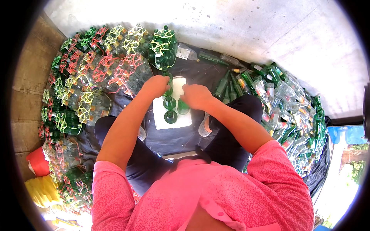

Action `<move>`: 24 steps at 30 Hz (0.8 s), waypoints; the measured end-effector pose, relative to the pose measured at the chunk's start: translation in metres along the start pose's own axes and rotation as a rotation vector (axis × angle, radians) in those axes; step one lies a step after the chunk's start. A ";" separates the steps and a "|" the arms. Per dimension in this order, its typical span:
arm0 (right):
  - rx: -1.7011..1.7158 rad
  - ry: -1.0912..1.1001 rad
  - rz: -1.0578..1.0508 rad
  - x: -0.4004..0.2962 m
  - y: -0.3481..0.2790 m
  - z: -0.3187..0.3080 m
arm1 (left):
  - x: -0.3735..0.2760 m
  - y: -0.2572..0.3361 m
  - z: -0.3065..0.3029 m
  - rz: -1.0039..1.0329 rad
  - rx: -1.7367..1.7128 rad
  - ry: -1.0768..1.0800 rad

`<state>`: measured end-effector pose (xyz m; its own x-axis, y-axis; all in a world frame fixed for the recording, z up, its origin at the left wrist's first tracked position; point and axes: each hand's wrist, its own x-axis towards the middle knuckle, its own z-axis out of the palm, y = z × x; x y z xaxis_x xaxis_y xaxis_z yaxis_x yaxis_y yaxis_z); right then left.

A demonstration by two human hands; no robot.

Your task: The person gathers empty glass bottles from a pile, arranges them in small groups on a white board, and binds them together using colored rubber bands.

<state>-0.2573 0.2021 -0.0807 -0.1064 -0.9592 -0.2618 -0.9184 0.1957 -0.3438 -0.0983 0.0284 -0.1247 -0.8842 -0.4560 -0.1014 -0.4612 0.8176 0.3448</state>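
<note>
My left hand [157, 86] is closed around a green glass bottle [168, 91] at the far end of a short row. Two more green bottles, one behind [169, 102] and one in front [170, 117], stand upright in that row on a white board [162, 122]. To the right of them, my right hand [198, 96] grips another green bottle [183, 107] by its upper part; the fingers hide its neck. The board lies between my feet on dark sheeting.
Bottle bundles tied with yellow and red cord [127, 66] crowd the left side. A tied green bundle [163, 47] stands ahead by the pale wall [231, 26]. Loose bottles [283, 101] are heaped on the right. A red container [39, 161] sits at far left.
</note>
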 end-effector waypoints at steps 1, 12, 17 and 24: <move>0.010 -0.021 0.006 0.000 -0.002 0.001 | -0.001 0.000 0.000 -0.008 0.002 -0.014; 0.026 -0.176 -0.082 -0.002 0.001 0.021 | -0.015 0.026 -0.036 -0.046 0.054 -0.092; 0.007 -0.201 -0.077 -0.001 -0.001 0.021 | -0.026 0.041 -0.042 0.016 -0.008 -0.311; -0.003 -0.178 -0.133 0.003 0.001 0.040 | -0.031 0.039 -0.008 0.034 0.102 -0.305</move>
<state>-0.2433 0.2073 -0.1176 0.0842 -0.9255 -0.3691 -0.9212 0.0689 -0.3829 -0.0883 0.0719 -0.1003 -0.8737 -0.3136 -0.3719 -0.4222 0.8687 0.2593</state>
